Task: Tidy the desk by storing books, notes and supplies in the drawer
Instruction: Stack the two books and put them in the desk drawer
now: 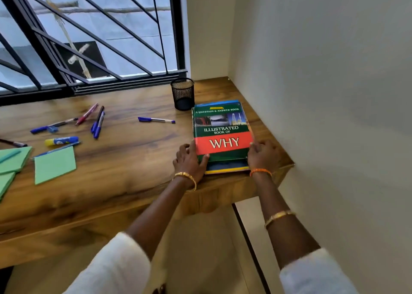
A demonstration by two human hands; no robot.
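A green and red book titled "Illustrated Book of Why" [223, 128] lies on top of a blue book [227, 167] at the right end of the wooden desk [124, 160]. My left hand [189, 160] grips the stack's left edge, with the thumb on the top cover. My right hand [264, 154] grips its right edge. Several pens [156, 120] lie scattered on the left half of the desk. With them are a glue stick [61, 141] and green notes [54, 165]. No drawer shows in this view.
A black mesh pen cup [182, 93] stands just behind the books. A barred window [89, 37] runs along the desk's back edge, and a wall [323, 93] closes the right side. The desk's front edge is right under my wrists.
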